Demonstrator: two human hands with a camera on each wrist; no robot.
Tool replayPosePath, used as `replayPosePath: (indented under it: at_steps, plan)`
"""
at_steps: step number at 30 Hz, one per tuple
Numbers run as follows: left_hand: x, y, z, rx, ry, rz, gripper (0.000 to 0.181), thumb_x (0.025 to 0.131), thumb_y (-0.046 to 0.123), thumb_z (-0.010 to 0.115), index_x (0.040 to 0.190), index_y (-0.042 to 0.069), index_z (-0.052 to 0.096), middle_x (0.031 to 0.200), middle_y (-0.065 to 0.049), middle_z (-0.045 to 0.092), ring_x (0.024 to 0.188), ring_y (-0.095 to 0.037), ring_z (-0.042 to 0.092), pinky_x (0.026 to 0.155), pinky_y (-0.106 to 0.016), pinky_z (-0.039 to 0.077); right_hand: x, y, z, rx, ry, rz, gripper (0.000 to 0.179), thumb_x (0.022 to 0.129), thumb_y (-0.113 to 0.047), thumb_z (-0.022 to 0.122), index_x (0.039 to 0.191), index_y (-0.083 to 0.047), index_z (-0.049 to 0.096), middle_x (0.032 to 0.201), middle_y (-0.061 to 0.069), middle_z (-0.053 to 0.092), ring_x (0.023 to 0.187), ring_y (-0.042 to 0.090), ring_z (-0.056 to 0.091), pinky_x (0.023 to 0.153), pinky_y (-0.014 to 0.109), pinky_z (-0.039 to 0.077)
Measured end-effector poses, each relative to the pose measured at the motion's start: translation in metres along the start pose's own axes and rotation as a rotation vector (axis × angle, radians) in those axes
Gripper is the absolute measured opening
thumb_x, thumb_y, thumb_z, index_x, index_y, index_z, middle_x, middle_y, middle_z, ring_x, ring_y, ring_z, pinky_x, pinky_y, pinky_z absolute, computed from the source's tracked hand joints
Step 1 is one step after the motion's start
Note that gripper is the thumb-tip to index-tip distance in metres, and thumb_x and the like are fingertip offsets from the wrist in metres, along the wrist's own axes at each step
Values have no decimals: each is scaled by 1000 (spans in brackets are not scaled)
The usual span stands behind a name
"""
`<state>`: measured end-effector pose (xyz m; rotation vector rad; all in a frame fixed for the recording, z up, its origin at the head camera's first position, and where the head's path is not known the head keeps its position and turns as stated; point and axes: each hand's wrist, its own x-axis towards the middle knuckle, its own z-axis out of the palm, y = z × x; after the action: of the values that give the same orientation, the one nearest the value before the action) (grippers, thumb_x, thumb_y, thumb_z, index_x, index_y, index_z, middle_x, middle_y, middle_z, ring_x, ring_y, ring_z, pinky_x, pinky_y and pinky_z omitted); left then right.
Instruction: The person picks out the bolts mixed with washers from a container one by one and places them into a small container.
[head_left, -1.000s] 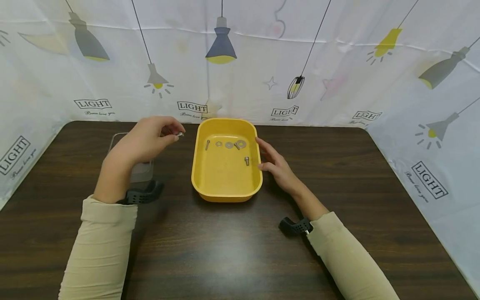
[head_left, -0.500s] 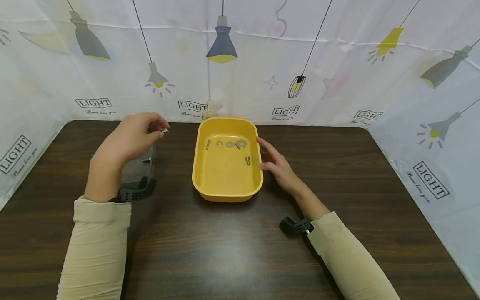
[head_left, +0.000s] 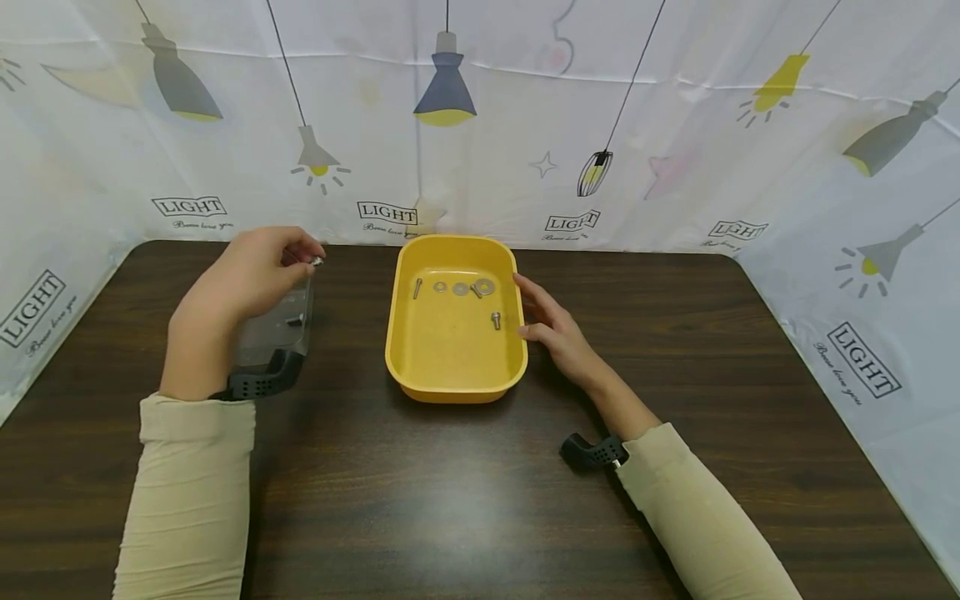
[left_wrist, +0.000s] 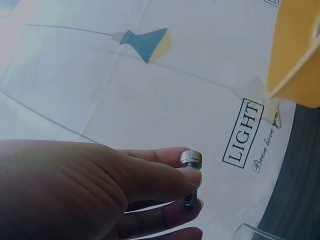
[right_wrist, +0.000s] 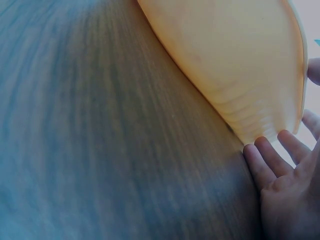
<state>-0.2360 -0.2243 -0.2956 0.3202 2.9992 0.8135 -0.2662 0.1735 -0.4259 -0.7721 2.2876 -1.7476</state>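
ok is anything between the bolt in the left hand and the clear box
Nothing visible stands between the bolt and the clear box. The left hand and wrist hide part of the box; a small dark piece shows inside the visible part.

The metal screw [left_wrist: 191,157], silvery, is pinched nearly upright — ridged round head up, threaded shank down — on the far side, left of the yellow tray [head_left: 450,354], a deep, round-cornered open one standing level on its base.
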Motion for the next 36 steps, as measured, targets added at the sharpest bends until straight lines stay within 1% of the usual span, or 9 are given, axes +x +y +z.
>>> replayPosePath:
  at_steps: [3, 9, 16, 26, 32, 36]
  plan:
    - [-1, -4, -1, -7, -1, -13, 23, 99, 7, 54, 118, 1, 65, 111, -21, 68, 100, -32, 62, 82, -42, 46, 0, 0, 0, 3, -1, -1, 72, 93, -13, 52, 161, -14, 26, 168, 4, 26, 143, 40, 43, 98, 15, 47]
    - [1, -9, 0, -18, -15, -34, 23, 99, 7, 53, 117, 0, 65, 111, -22, 67, 100, -33, 61, 84, -46, 46, 0, 0, -1, 4, 1, 0, 72, 94, -11, 51, 161, -13, 26, 168, 5, 26, 142, 40, 43, 97, 15, 47]
    - [4, -18, 2, 0, -21, -34, 23, 98, 7, 55, 116, -3, 66, 106, -23, 67, 96, -33, 61, 79, -41, 44, 0, -1, 0, -4, 5, 13, 71, 94, -12, 52, 161, -15, 27, 168, 5, 26, 143, 39, 44, 97, 15, 47]
    - [4, -28, 6, 11, -73, -84, 24, 99, 9, 53, 117, -2, 65, 111, -23, 66, 99, -34, 59, 80, -46, 45, 0, -2, 0, 2, 1, 16, 72, 94, -13, 52, 161, -15, 26, 168, 4, 26, 144, 39, 43, 98, 15, 46]
    - [6, -33, 8, 17, -84, -98, 24, 100, 11, 54, 118, -1, 65, 112, -22, 66, 97, -33, 59, 74, -40, 45, 1, -1, 0, -3, 1, 19, 72, 94, -13, 52, 161, -16, 26, 168, 2, 26, 145, 37, 42, 99, 17, 46]
    - [6, -36, 9, 29, -82, -98, 25, 100, 10, 54, 118, -2, 66, 111, -23, 66, 97, -33, 60, 75, -40, 45, 0, -1, 0, -3, 1, 18, 72, 94, -13, 52, 161, -15, 26, 168, 3, 26, 145, 38, 42, 100, 16, 46]
